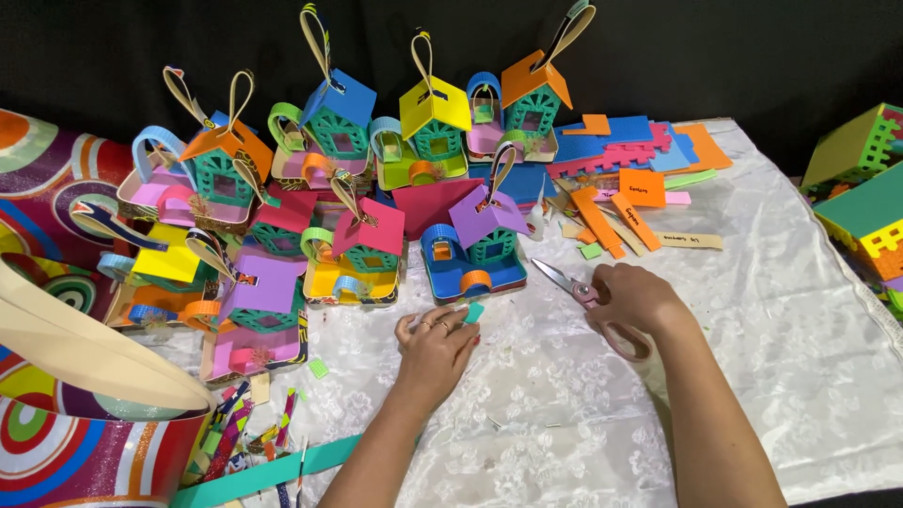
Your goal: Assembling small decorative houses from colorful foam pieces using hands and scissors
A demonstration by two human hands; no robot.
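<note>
Head view of a craft table covered with a white patterned cloth. The left hand lies palm down, its fingers curled around a small teal foam piece, which is pinched at the fingertips and rests just above the cloth. The right hand covers the pink handles of a pair of scissors; its fingers are folded over the handles, and whether they pass through the loops cannot be told. The blades point away from the fingers towards the left hand, apparently shut.

The teal piece looks like thin craft foam: judged very light, soft and bendable, not slippery, easily dented or torn by a hard pinch. A gentle hold on opposite edges between thumb and forefinger suits it best. The scissors are stiff and heavier; the handles are the safe place to hold.

Beyond the fingertips of the left hand stands a blue-based foam house with a purple roof, one of a cluster of small coloured foam houses. Beyond the right fingers lie loose orange foam strips.
</note>
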